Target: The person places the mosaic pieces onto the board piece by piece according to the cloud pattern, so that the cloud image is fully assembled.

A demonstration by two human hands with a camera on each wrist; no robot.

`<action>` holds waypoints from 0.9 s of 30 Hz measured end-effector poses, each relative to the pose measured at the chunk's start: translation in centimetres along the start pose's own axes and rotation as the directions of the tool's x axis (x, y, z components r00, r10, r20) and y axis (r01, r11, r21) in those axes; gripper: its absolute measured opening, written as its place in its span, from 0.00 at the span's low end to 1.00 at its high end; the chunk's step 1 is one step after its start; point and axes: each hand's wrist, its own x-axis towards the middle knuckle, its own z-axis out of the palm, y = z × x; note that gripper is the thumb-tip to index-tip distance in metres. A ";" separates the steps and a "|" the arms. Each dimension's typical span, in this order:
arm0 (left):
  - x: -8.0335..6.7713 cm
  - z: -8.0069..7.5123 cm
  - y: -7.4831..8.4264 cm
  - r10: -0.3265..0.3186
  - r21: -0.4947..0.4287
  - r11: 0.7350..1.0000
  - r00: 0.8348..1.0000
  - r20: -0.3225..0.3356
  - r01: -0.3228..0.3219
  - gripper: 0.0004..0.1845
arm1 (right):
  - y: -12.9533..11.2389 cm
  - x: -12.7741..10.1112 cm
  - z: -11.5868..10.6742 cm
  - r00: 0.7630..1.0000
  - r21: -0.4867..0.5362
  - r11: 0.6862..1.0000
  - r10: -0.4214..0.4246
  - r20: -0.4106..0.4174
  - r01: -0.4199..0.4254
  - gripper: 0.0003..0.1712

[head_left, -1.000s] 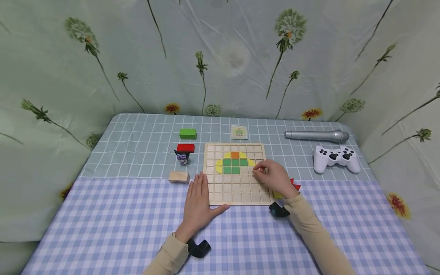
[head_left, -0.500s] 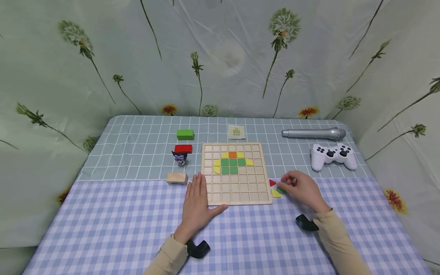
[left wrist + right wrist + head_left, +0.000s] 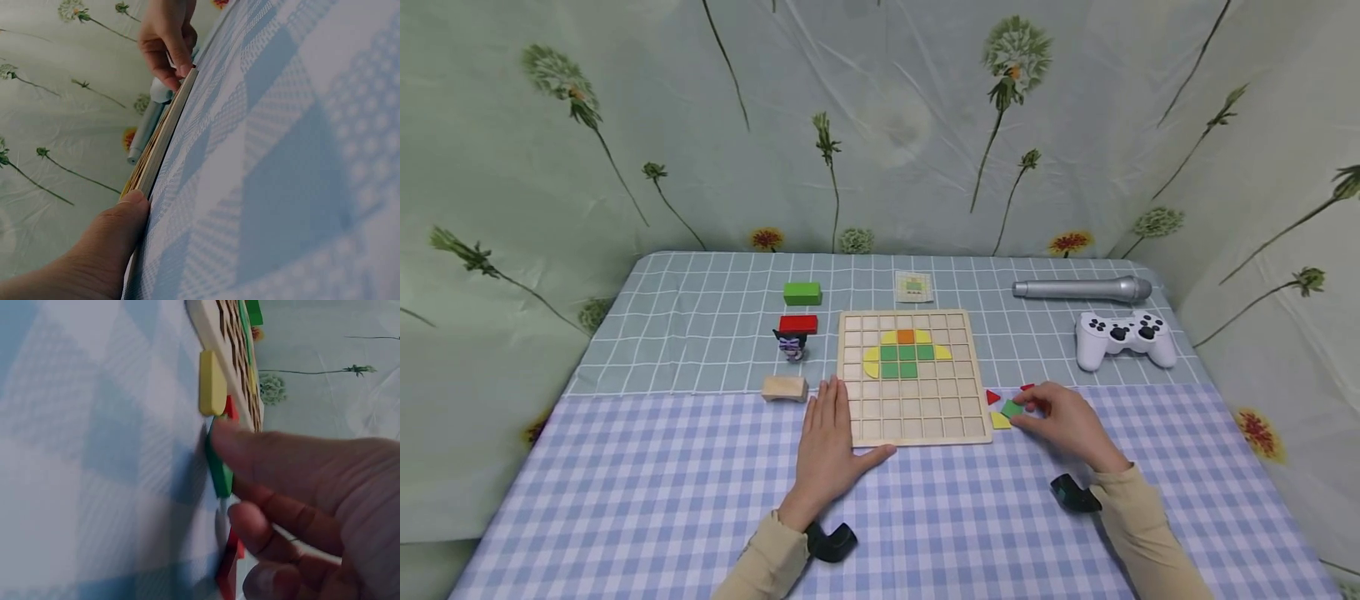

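A square wooden grid board (image 3: 917, 408) lies on the table, with green, yellow and orange tiles set in its upper middle cells. My left hand (image 3: 827, 437) lies flat with straight fingers along the board's left edge. Its thumb (image 3: 128, 209) touches the front edge. To the right of the board, my right hand (image 3: 1067, 425) pinches a green square tile (image 3: 1012, 408) between thumb and fingers, low over the cloth. Beside that tile lie a yellow tile (image 3: 1001, 421) and a red triangle tile (image 3: 992, 397). Another red piece (image 3: 1027, 387) is partly hidden behind the right hand.
Left of the board stand a green block (image 3: 802, 293), a red block (image 3: 798, 324), a small figurine (image 3: 792, 346) and a wooden block (image 3: 785, 388). A pattern card (image 3: 913, 287) lies behind it. A microphone (image 3: 1078, 289) and a white game controller (image 3: 1124, 340) lie at right.
My right hand has moved from the board's right side down and right to the loose tiles, and now pinches the green one. The left hand stays in place.
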 end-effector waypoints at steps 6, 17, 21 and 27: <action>0.0 0.0 0.0 -0.003 0.004 1.000 1.000 -0.004 0.003 0.64 | -0.7 0.3 -0.1 1.000 -0.013 1.000 -0.012 -0.010 0.012 0.13; 0.0 0.2 -0.1 0.011 0.000 1.000 1.000 -0.014 -0.011 0.64 | -1.0 0.4 0.2 0.999 0.116 0.993 0.003 -0.053 0.003 0.10; 0.0 0.1 -0.1 0.018 0.001 1.000 1.000 -0.019 -0.018 0.64 | -1.7 1.3 0.6 0.993 0.129 0.991 -0.018 -0.114 0.033 0.09; 0.1 0.0 -0.1 0.008 0.000 1.000 1.000 -0.004 -0.008 0.64 | -4.1 3.4 1.6 0.993 0.184 0.979 -0.068 -0.099 0.086 0.08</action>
